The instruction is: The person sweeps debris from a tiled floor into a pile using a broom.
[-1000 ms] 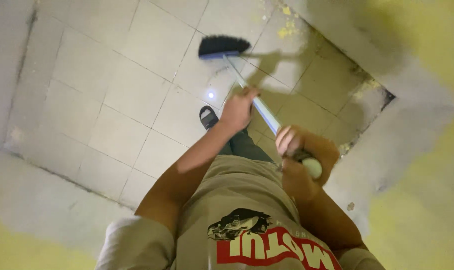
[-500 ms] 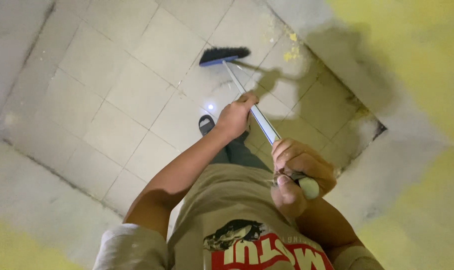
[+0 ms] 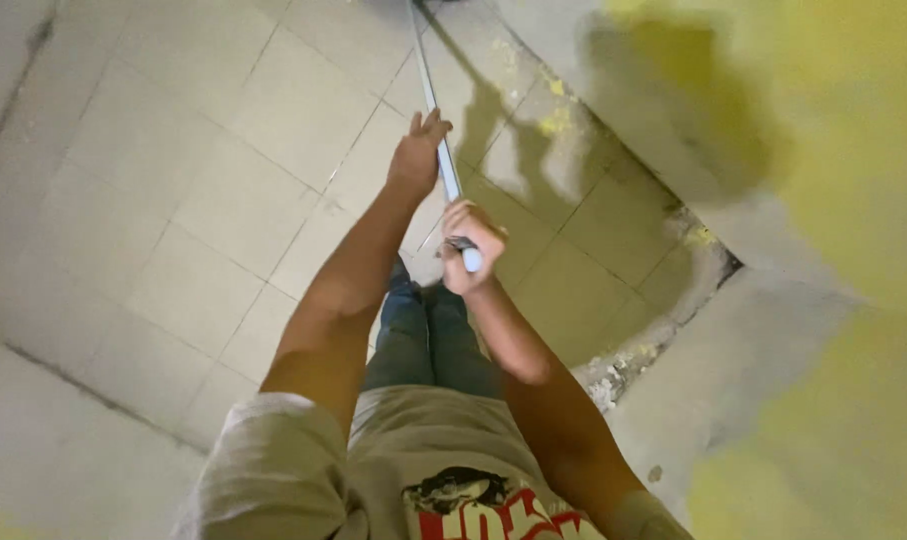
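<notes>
Pale metal broom handle (image 3: pixel 434 110) ran up and away from both hands, its far end cut off by the top edge, so the brush head was out of view. Right hand (image 3: pixel 470 243) was clamped in a fist around the near end of the handle, the white end cap just below the fingers. Left hand (image 3: pixel 419 152) sat further up the shaft, beyond the right fist, palm against the handle's left side; fingers looked loosely curled and partly spread, and whether they fully closed round the shaft could not be told. Beneath the grips lay a beige tiled floor (image 3: pixel 203 200), with yellow debris (image 3: pixel 556 120) to the right of the shaft. Blue jeans (image 3: pixel 428 335) and a grey printed t-shirt (image 3: pixel 413 450) showed below the fists. Yellow-stained wall (image 3: pixel 833 200) rose on the right.
</notes>
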